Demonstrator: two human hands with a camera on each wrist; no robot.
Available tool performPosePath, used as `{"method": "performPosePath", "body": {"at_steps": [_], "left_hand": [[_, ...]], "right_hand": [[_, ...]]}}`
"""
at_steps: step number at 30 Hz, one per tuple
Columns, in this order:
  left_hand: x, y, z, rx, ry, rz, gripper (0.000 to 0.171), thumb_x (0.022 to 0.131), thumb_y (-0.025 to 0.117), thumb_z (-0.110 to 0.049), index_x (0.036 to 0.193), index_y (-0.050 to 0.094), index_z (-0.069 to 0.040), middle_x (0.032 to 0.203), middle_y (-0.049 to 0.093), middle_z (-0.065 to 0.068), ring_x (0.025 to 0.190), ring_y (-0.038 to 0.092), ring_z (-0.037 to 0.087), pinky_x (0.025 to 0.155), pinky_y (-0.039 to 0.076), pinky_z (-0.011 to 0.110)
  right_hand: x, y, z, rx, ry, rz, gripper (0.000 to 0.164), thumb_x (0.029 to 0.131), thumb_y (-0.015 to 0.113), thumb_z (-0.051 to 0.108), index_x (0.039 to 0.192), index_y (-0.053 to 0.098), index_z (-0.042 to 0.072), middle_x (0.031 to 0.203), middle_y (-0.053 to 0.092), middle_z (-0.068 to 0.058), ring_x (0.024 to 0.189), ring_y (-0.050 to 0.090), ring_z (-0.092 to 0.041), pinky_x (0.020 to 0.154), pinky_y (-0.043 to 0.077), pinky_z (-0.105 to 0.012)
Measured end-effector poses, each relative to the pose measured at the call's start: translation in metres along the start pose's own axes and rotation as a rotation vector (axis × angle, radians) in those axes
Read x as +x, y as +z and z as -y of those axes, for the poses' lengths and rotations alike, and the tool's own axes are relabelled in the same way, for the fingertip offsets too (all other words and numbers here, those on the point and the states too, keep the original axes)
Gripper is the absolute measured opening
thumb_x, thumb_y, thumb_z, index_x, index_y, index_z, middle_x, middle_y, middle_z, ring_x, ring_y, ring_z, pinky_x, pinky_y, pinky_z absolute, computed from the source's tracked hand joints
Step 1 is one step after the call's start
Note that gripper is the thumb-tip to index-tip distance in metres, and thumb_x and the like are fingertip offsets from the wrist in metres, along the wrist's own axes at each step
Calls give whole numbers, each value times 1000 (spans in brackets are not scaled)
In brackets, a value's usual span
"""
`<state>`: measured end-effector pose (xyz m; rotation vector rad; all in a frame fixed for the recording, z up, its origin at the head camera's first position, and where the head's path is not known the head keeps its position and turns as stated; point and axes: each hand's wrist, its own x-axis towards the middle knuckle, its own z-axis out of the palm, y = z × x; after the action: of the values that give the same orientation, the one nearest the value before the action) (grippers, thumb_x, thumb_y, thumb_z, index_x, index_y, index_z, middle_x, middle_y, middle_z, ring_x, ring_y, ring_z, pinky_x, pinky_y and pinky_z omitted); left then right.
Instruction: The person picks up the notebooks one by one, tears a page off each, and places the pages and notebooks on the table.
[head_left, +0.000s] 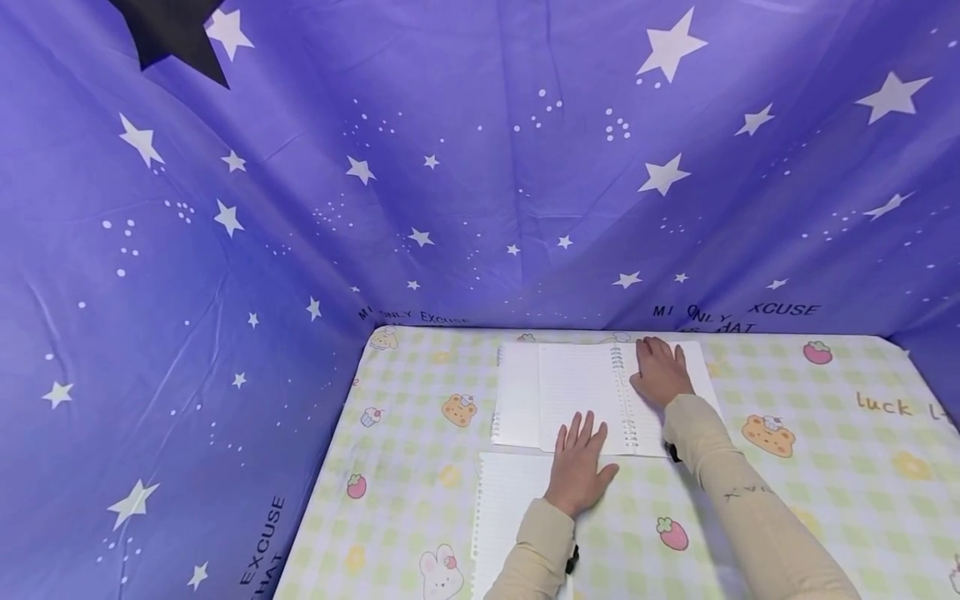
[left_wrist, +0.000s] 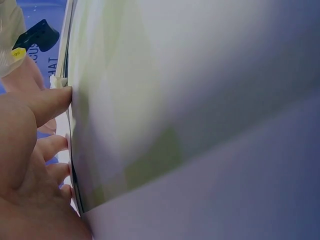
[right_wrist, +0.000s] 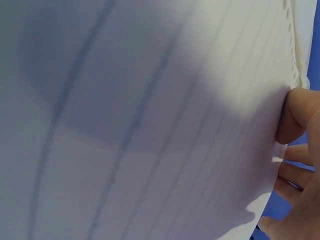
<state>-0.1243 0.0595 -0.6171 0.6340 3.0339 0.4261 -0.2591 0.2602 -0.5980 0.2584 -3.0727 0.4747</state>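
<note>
A spiral notebook (head_left: 577,383) lies open on the table, its coil (head_left: 624,400) running between two pages. Its left page overlaps a white pad (head_left: 517,400) with a coil along the left edge. My right hand (head_left: 660,373) rests on the right page with fingers extended; in the right wrist view its thumb (right_wrist: 292,117) lies against the lined paper. My left hand (head_left: 581,467) lies flat with spread fingers, fingertips over the lower edge of the left page. Beneath the left hand and sleeve is a lined sheet (head_left: 502,508) with punched holes, partly hidden.
A checked tablecloth (head_left: 420,450) with printed bears and strawberries covers the table. Its far edge meets a blue star-patterned curtain (head_left: 480,200), which also hangs along the left side. A black star shape (head_left: 176,33) shows at the top left.
</note>
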Motion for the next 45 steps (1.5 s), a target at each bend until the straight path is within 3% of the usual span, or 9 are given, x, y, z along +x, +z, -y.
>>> {"method": "performPosePath", "body": {"at_steps": [4,13,17,20,23,30,36,45], "left_hand": [[-1,0,-3,-2,9,-3,62,89,51,-48,142,36,-21,151,22,2,140,12,20,112,13,40],[-3,-3,-8,-52,24,6,62,89,51,-47,142,37,-18,151,24,5,139,15,23,111,16,43],[-3,-5,-8,-46,21,-3,61,89,52,-46,141,37,-18,150,24,5,139,16,23,111,17,42],[-2,-5,-9,-27,14,-6,61,89,52,-46,141,37,-19,151,24,4,139,15,21,112,16,42],[-3,-5,-8,-26,6,9,61,89,51,-47,142,37,-19,151,23,3,139,14,21,112,16,41],[-5,-5,-7,-42,-29,45,61,90,51,-46,143,35,-20,152,20,2,140,10,19,113,12,40],[-4,-4,-10,-27,-30,56,62,89,51,-46,143,35,-19,152,21,2,140,11,20,112,13,41],[7,-17,-19,53,-68,77,62,86,56,-45,139,40,-18,149,27,7,138,19,25,111,19,44]], "right_hand": [[-4,-4,1,-40,10,-8,61,76,51,10,131,37,-14,134,35,-31,128,26,-43,104,8,-64],[-8,-12,-12,-81,0,-116,48,75,56,8,120,49,-9,118,48,-27,114,37,-44,100,8,-69],[-13,-22,-19,-77,-14,-202,33,81,55,4,112,56,-8,108,55,-27,104,46,-43,97,24,-64],[-21,-29,-23,-88,-28,-268,21,86,53,1,104,62,-8,99,60,-26,94,52,-42,83,40,-59],[-29,-34,-26,-67,-23,-295,19,87,52,-2,100,65,-7,96,63,-25,89,55,-41,72,45,-54],[-50,-34,-27,37,-55,-320,18,87,56,0,101,67,-5,95,65,-23,86,58,-39,76,48,-51],[-67,-33,-27,74,-27,-345,19,87,57,1,103,67,-3,99,66,-21,92,59,-39,79,47,-53],[-85,-38,-14,84,-70,-370,17,86,61,3,100,69,0,99,67,-18,93,60,-37,80,48,-51]]}}
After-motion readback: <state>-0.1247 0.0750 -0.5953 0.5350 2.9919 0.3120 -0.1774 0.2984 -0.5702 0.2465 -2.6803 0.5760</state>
